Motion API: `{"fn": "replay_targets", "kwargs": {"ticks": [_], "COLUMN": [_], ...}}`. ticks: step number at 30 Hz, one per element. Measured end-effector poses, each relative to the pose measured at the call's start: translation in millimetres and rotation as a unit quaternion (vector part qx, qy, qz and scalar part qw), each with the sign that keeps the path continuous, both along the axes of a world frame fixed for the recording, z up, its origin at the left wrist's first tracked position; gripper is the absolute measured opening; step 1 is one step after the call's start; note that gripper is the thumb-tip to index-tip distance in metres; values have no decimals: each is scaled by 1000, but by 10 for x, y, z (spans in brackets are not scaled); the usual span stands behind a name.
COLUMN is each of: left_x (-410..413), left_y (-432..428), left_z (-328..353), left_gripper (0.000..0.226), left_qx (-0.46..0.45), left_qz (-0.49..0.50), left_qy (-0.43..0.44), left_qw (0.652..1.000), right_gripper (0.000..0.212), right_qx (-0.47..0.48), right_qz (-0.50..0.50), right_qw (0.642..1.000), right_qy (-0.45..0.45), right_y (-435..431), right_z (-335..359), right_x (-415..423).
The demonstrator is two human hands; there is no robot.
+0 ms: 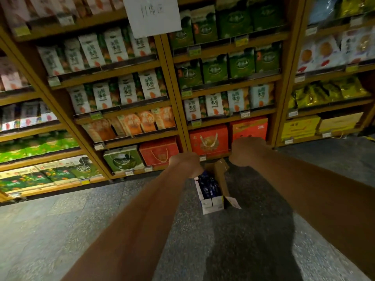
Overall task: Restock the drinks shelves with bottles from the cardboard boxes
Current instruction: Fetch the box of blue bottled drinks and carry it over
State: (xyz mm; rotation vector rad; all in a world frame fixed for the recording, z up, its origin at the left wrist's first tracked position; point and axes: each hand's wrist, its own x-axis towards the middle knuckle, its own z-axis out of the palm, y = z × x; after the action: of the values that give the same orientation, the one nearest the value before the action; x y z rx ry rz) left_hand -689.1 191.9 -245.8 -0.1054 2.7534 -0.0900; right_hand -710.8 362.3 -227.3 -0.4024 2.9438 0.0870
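Observation:
An open cardboard box [213,203], white-sided with brown flaps, is in the centre between my outstretched arms, above the grey floor. Dark blue bottle tops [208,187] fill its inside. My left hand [185,165] is curled over the box's far left corner and grips it. My right hand [245,152] is curled at the upright brown flap [220,169] on the box's far right side. Only the backs of both hands show, and the fingers are hidden. A white label hangs off the box's near right corner.
Wooden shelves [129,139] full of green, white and orange snack packets and red gift boxes [209,139] stand straight ahead. A paper sign [152,14] hangs at the top. Speckled grey floor [81,220] stretches toward me, with my shadow on the right.

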Motion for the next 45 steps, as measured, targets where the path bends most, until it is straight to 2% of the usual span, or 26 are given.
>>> {"fn": "replay_targets", "kwargs": {"ticks": [11, 15, 19, 22, 24, 26, 30, 36, 37, 41, 45], "left_x": [-1587, -2366, -3071, -3485, -3712, -3948, -4468, -5132, -5201, -5407, -5636], "left_y": [-472, -833, -1094, -1224, -1295, -1347, -1398, -1360, -1342, -1320, -1413], "left_z": [-319, -430, -649, -871, -1051, -1263, -1640, -2247, -2364, -2909, -3652], "left_gripper": [33, 33, 16, 30, 31, 31, 36, 44, 43, 37, 33], "left_qx": [-26, -23, -11, 11, 18, 16, 41, 88, 90, 85, 90], "left_qz": [-8, -20, -31, -37, -36, -45, -17, 90, 106, 136, 158], "left_qy": [-39, -34, -52, -78, -96, -112, -89, -132, -140, -185, -196], "left_qw": [999, 999, 998, 996, 995, 993, 995, 983, 980, 970, 964], "right_gripper": [32, 18, 28, 14, 28, 33, 26, 12, 13, 38, 21], "right_qx": [0, 4, 9, 17, 20, 11, 5, 21, 30, 26, -22], "right_qz": [30, 6, -2, -12, -25, -29, -17, 13, 16, -1, -43], "right_qw": [997, 996, 994, 993, 992, 989, 985, 970, 967, 956, 942], "right_qy": [-70, -94, -112, -120, -121, -147, -172, -241, -253, -292, -332], "right_y": [-606, -912, -1143, -1261, -1318, -1345, -1380, -1449, -1460, -1458, -1475], "right_z": [-452, -526, -643, -857, -1035, -1227, -1650, -2349, -2488, -3101, -4034], "right_x": [-1681, -2339, -2930, -3328, -3591, -3878, -4520, -5443, -5558, -5862, -6029]}}
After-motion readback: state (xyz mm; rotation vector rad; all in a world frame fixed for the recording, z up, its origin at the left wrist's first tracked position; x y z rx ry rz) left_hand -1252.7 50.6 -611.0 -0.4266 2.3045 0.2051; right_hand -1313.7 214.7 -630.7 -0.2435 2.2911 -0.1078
